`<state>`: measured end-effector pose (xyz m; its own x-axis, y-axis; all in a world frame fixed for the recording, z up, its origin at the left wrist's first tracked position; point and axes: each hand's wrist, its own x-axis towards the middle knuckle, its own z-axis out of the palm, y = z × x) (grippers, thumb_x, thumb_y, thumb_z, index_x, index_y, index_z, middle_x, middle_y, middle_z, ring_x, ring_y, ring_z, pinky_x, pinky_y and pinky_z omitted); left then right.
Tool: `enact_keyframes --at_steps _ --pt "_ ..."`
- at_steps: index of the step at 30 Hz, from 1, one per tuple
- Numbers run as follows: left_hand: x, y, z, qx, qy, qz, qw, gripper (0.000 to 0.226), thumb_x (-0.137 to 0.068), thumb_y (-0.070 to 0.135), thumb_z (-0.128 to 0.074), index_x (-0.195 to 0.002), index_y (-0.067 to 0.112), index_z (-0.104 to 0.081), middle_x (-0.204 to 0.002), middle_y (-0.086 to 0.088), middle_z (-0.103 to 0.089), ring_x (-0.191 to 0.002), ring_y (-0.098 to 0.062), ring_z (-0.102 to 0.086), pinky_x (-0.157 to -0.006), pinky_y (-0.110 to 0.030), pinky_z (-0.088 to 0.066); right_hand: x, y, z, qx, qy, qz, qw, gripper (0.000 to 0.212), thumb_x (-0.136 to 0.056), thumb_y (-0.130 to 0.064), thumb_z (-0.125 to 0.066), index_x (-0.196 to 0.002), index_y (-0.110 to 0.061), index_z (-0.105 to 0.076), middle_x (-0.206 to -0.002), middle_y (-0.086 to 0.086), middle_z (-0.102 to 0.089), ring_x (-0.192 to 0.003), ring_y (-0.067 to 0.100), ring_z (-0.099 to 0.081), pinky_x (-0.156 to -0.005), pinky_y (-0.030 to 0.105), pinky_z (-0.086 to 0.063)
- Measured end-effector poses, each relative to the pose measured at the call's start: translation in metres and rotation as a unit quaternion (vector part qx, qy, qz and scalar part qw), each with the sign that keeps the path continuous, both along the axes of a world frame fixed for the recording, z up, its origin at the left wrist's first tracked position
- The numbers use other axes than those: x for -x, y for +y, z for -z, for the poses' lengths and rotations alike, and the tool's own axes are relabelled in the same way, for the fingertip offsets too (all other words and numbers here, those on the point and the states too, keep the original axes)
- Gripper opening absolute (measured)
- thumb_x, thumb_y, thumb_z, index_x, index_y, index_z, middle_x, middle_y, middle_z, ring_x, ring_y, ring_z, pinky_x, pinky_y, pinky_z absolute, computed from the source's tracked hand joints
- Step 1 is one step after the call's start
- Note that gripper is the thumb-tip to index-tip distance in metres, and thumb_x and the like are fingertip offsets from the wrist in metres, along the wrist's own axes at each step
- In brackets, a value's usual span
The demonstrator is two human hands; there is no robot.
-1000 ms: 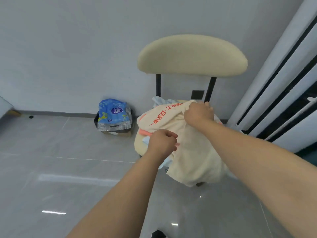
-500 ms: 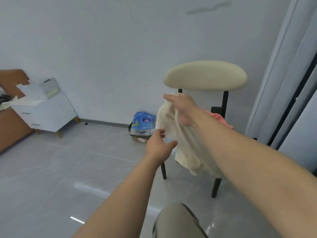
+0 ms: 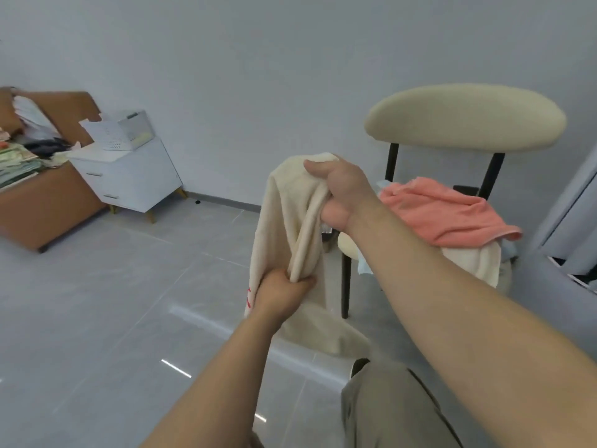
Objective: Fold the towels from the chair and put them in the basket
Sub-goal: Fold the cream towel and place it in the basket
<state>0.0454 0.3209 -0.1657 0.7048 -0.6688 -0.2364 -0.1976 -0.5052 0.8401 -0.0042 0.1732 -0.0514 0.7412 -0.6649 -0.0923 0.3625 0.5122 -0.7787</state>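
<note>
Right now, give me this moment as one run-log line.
phase: cream towel held up, unfolded | right grip: holds its top | left grip: grips a fold lower down | chair: pink towel on seat pile

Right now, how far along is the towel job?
Early. Done: one cream towel is off the chair, hanging unfolded. In hand: the right hand grips its top and the left hand grips it lower down. Left: folding it, plus the pink towel and a second towel under it on the seat. No folded towel is in view.
</note>
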Motion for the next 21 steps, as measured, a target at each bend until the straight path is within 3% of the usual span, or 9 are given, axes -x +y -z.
enact_keyframes --at_steps 2,4,7,9,11,13,17,19,21 --pt "-0.024 0.013 0.025 -0.077 0.01 0.021 0.997 0.036 -0.073 0.042 -0.079 -0.096 0.018 -0.065 -0.088 0.001 -0.069 -0.081 -0.018 -0.065 -0.073 -0.038 -0.058 -0.016 0.002 0.022 -0.037 0.019 0.03 0.999 0.015 -0.094 0.006 -0.055 -0.106 0.0 -0.062 -0.106 0.022 -0.068 -0.095 0.033 -0.07 -0.087 0.048 -0.057" --pt "-0.044 0.026 0.05 -0.175 -0.011 0.06 0.983 0.037 -0.069 0.037 -0.083 -0.085 0.016 -0.056 -0.082 0.002 -0.061 -0.073 -0.017 -0.057 -0.059 -0.031 -0.047 -0.033 0.003 0.047 -0.056 0.045 0.047 0.996 0.025 -0.095 0.007 -0.052 -0.117 -0.003 -0.06 -0.113 0.021 -0.067 -0.101 0.034 -0.069 -0.089 0.049 -0.056" --pt "-0.07 0.041 0.083 -0.275 -0.09 0.095 0.952 0.013 -0.077 0.01 -0.068 -0.079 0.014 -0.056 -0.081 0.0 -0.059 -0.076 -0.021 -0.055 -0.054 -0.026 -0.037 -0.052 0.005 0.09 -0.046 0.103 0.044 0.993 0.028 -0.095 0.011 -0.047 -0.098 -0.014 -0.057 -0.099 0.014 -0.063 -0.088 0.029 -0.064 -0.086 0.047 -0.054" --pt "-0.086 0.051 0.11 -0.268 -0.101 0.065 0.956 0.022 -0.079 0.001 -0.051 -0.071 0.019 -0.061 -0.075 0.001 -0.059 -0.077 -0.023 -0.056 -0.05 -0.023 -0.035 -0.061 0.008 0.118 -0.06 0.125 0.034 0.99 0.027 -0.092 0.011 -0.052 -0.09 -0.015 -0.055 -0.091 0.013 -0.062 -0.083 0.027 -0.062 -0.087 0.048 -0.054" --pt "-0.101 0.06 0.134 -0.229 -0.069 0.002 0.971 0.033 -0.084 0.002 -0.05 -0.084 0.023 -0.076 -0.087 0.004 -0.07 -0.089 -0.022 -0.064 -0.062 -0.022 -0.042 -0.073 0.009 0.146 -0.086 0.141 0.03 0.986 0.018 -0.09 0.008 -0.059 -0.09 -0.01 -0.06 -0.087 0.014 -0.066 -0.078 0.027 -0.065 -0.083 0.045 -0.056" --pt "-0.116 0.066 0.152 -0.187 -0.026 -0.073 0.979 0.032 -0.088 0.007 -0.052 -0.097 0.023 -0.078 -0.096 0.0 -0.075 -0.096 -0.026 -0.068 -0.074 -0.028 -0.05 -0.079 0.007 0.172 -0.107 0.197 0.029 0.974 0.011 -0.089 0.004 -0.06 -0.095 -0.004 -0.066 -0.086 0.015 -0.067 -0.076 0.027 -0.067 -0.08 0.044 -0.057" --pt "-0.144 0.056 0.151 -0.117 -0.047 -0.154 0.98 0.031 -0.089 0.011 -0.04 -0.098 0.024 -0.067 -0.091 -0.005 -0.071 -0.084 -0.032 -0.069 -0.078 -0.041 -0.057 -0.089 0.011 0.213 -0.08 0.25 -0.068 0.963 0.016 -0.089 0.004 -0.052 -0.085 -0.01 -0.058 -0.074 0.01 -0.044 -0.056 0.021 -0.048 -0.053 0.029 -0.049" --pt "-0.155 0.049 0.144 -0.129 -0.1 -0.165 0.973 0.026 -0.091 0.012 -0.036 -0.098 0.022 -0.059 -0.088 -0.004 -0.065 -0.083 -0.032 -0.064 -0.072 -0.037 -0.051 -0.098 0.008 0.222 -0.015 0.28 -0.022 0.96 0.035 -0.092 0.006 -0.046 -0.106 -0.021 -0.064 -0.091 0.013 -0.061 -0.068 0.022 -0.06 -0.061 0.033 -0.056" --pt "-0.159 0.046 0.139 -0.146 -0.118 -0.164 0.968 0.022 -0.093 0.015 -0.034 -0.099 0.021 -0.054 -0.085 -0.004 -0.062 -0.08 -0.035 -0.063 -0.072 -0.039 -0.052 -0.102 0.006 0.221 0.036 0.293 -0.008 0.955 0.044 -0.093 0.007 -0.042 -0.111 -0.022 -0.07 -0.099 0.014 -0.065 -0.076 0.024 -0.062 -0.07 0.034 -0.056"
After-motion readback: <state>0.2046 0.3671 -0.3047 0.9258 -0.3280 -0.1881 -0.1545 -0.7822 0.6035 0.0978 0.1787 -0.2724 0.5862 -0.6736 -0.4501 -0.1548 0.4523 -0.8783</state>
